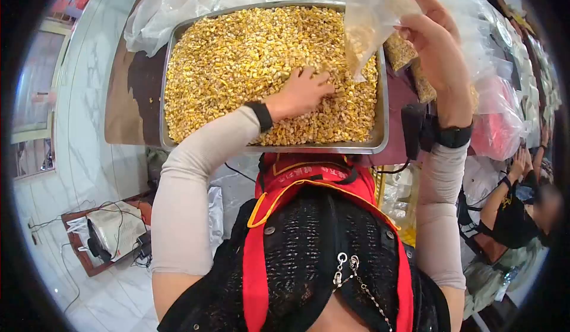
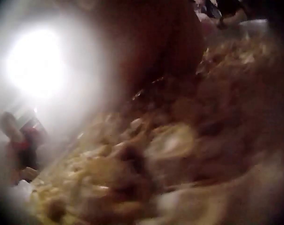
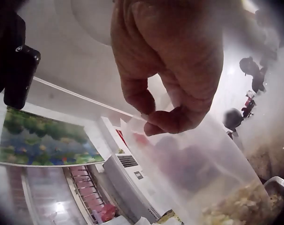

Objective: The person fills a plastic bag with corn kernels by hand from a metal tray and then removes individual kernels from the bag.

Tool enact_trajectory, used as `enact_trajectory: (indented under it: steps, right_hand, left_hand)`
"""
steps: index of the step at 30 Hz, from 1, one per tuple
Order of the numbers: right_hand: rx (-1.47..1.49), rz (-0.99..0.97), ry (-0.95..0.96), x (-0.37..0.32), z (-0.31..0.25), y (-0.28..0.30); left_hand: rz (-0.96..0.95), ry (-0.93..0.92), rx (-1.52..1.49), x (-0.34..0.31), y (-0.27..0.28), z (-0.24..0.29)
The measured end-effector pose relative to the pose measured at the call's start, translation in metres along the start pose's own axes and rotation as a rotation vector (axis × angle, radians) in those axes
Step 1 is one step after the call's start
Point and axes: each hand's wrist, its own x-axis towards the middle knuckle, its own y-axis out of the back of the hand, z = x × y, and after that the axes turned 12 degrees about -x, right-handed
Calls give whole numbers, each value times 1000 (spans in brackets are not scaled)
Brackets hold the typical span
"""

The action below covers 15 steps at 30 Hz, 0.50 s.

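A wide metal tray (image 1: 383,115) is heaped with yellow-brown pieces (image 1: 237,53) that look like dried corn kernels. My left hand (image 1: 300,94) reaches into the heap right of the tray's middle, fingers spread and bent, tips down among the kernels. Blurred kernels (image 2: 172,140) fill much of the left wrist view. Above the tray's right edge, my right hand (image 1: 436,41) pinches the top of a clear plastic bag (image 1: 361,17) between thumb and finger. In the right wrist view the bag (image 3: 203,164) hangs upright with some kernels (image 3: 240,206) at its bottom.
Filled bags (image 1: 424,83) lie right of the tray, near a black device (image 1: 412,130). Loose clear plastic (image 1: 175,11) lies behind the tray. Another person (image 1: 516,201) is at the far right. A wooden stand (image 1: 107,237) with cables is on the floor at left.
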Motion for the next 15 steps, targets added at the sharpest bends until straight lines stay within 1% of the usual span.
enact_trajectory:
  steps: [1, 2, 3, 4, 5, 6, 8, 10, 11, 12, 14, 15]
  right_hand:
    - [-12, -98, 27, 0, 3, 12]
    - [-23, -196, 54, 0, 4, 22]
    - [-28, -189, 56, -2, 3, 28]
    - [-59, -182, 114, -6, 1, 33]
    - [-90, -175, 172, -8, 0, 38]
    - [-90, -170, 169, -8, 3, 43]
    - [-181, -137, 265, -1, 7, 49]
    - [-213, -134, 251, 2, 8, 56]
    - [-243, -135, 234, 3, 8, 57]
    - [-242, -135, 237, 3, 9, 56]
    - [-226, -116, 216, 2, 8, 54]
    - [-224, -109, 222, 0, 9, 54]
  left_hand:
    - [-35, 77, 113, 16, 7, -19]
    - [-34, 70, 111, 25, 12, -30]
    - [-48, 116, 120, 31, 18, -39]
    - [-66, 162, 127, 34, 23, -41]
    - [-67, 157, 125, 38, 27, -43]
    - [-35, 167, 156, 40, 33, -44]
    - [-1, 170, 192, 46, 39, -43]
    - [50, 145, 52, 61, 32, -29]
    - [118, -14, 48, 69, 18, -27]
    - [119, -15, 51, 67, 9, -19]
    - [332, -332, 135, 59, -3, -3]
    - [332, -340, 141, 61, -2, -5]
